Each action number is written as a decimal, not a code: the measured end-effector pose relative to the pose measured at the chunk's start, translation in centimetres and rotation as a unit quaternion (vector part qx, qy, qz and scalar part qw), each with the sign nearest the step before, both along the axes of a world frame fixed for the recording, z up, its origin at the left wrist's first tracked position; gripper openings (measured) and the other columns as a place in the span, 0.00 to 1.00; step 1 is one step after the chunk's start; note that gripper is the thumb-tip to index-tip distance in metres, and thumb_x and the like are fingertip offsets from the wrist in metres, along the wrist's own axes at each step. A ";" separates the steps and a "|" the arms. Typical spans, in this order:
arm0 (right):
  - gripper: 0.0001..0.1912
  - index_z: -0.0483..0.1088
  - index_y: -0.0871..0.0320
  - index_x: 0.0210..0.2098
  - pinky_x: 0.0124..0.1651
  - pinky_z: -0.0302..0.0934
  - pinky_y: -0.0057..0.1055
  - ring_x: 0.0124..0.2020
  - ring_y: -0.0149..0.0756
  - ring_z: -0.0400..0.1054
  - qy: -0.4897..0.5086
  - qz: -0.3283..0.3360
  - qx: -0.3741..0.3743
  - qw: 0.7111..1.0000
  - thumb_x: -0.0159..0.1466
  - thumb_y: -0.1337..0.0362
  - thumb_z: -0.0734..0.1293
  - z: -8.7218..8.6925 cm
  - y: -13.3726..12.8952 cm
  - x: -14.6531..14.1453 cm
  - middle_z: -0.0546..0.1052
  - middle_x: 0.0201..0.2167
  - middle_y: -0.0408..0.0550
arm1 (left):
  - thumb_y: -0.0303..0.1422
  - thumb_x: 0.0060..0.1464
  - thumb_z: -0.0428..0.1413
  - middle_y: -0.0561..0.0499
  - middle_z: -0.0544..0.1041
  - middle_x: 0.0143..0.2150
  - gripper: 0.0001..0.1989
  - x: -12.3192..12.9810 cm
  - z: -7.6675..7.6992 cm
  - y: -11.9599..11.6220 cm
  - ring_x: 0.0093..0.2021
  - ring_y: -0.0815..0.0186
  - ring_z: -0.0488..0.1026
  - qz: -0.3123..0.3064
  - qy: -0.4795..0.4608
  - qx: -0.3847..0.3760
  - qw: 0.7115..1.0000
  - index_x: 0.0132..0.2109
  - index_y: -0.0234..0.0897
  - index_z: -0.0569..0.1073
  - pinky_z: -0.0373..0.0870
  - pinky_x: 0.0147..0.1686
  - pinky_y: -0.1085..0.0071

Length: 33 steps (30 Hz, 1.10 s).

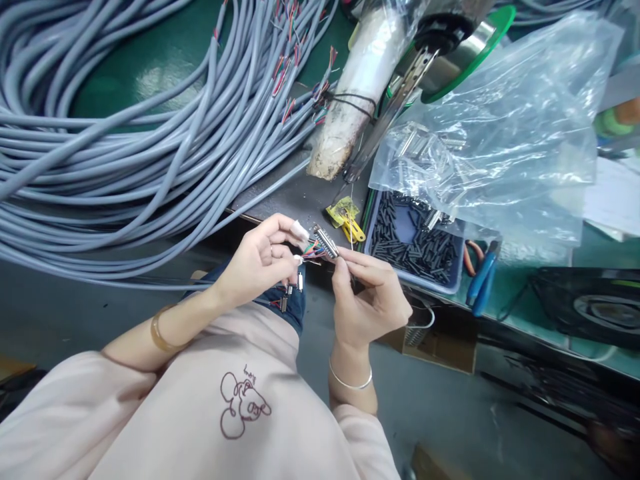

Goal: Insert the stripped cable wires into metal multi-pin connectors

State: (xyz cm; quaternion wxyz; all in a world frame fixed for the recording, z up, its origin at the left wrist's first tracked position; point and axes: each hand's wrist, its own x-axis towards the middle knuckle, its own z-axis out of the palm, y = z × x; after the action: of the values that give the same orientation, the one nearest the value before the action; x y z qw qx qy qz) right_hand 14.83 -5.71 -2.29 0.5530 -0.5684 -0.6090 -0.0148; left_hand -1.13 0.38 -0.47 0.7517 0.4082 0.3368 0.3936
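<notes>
Between my two hands, at the bench edge, is a metal multi-pin cable connector [326, 243] with coloured wires [314, 251] at its back. My right hand [370, 293] pinches the connector's near end between thumb and forefinger. My left hand [267, 257], with white covers on its fingertips, has its fingers closed on the coloured wires. Below it, several more connectors [287, 293] on cables rest at my lap. A soldering iron [370, 143] stands tip down beyond my hands, and a strand of solder wire [351, 230] hangs near my right fingers.
Coiled grey cables [165, 147] with stripped ends cover the left of the bench. At right is a blue bin [457, 283] of black tubing pieces, partly under a plastic bag [520, 127]. Nearby are pliers [484, 280], a yellow piece [347, 219] and a solder spool [470, 60].
</notes>
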 end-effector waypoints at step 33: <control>0.05 0.68 0.56 0.37 0.32 0.77 0.29 0.31 0.34 0.82 0.072 -0.019 0.027 0.997 0.67 0.68 0.70 -0.3 -0.5 1.0 0.84 0.34 0.43 | 0.27 0.57 0.58 0.51 0.76 0.26 0.07 -0.9 0.0 -0.8 0.25 0.72 0.67 -0.012 0.202 0.313 0.928 0.35 0.34 0.82 0.64 0.26 0.76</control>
State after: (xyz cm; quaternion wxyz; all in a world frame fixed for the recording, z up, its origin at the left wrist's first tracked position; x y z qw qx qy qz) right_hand 15.87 -6.24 -2.58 0.6100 -0.5642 -0.5564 -0.0005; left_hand -2.03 -0.45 -0.44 0.5067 0.6973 0.3363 0.3794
